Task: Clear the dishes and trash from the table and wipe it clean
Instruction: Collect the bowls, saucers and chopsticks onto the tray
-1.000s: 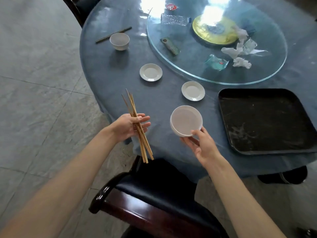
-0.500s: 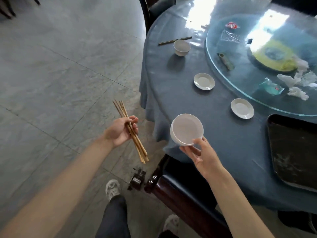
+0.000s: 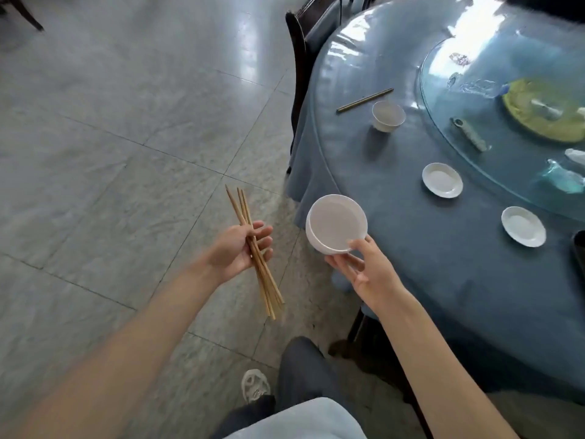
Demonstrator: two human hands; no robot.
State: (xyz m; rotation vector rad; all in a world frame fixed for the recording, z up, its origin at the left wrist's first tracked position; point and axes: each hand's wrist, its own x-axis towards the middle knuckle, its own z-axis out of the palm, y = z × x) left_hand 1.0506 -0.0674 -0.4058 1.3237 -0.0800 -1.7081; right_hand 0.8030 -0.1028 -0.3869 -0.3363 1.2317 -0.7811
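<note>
**Hands full beside the table: chopsticks in the left, bowl in the right**

Nearest to me, at the bottom of the view, I see my own pale shirt, a dark trouser leg [image 3: 300, 369] and a white shoe [image 3: 254, 384] on the grey tiled floor [image 3: 95, 153].

My left hand [image 3: 238, 252] is out over the floor, fingers curled around a bundle of wooden chopsticks [image 3: 254, 253]. The sticks cross the palm at a slant, tips fanning up and away from me, the butt ends hanging below the hand.

My right hand [image 3: 367, 274] holds a white bowl [image 3: 336, 224], thumb over the near rim and fingers beneath its base. The bowl is tipped so its empty inside faces me, and it sits just off the edge of the round table [image 3: 443, 280], which wears a blue cloth.

On the cloth, a small white saucer [image 3: 523, 226] lies nearest, and a second saucer [image 3: 442, 180] a little beyond it. A dark tray corner [image 3: 579, 251] shows at the right edge of the view.

Farther on stands a small white cup [image 3: 388, 116], with a lone dark chopstick [image 3: 364, 100] lying just past it. To the right, a glass turntable [image 3: 443, 128] carries a yellow plate [image 3: 544, 118], crumpled wrappers and bits of tissue.

A dark chair [image 3: 299, 58] stands against the far side of the table.
</note>
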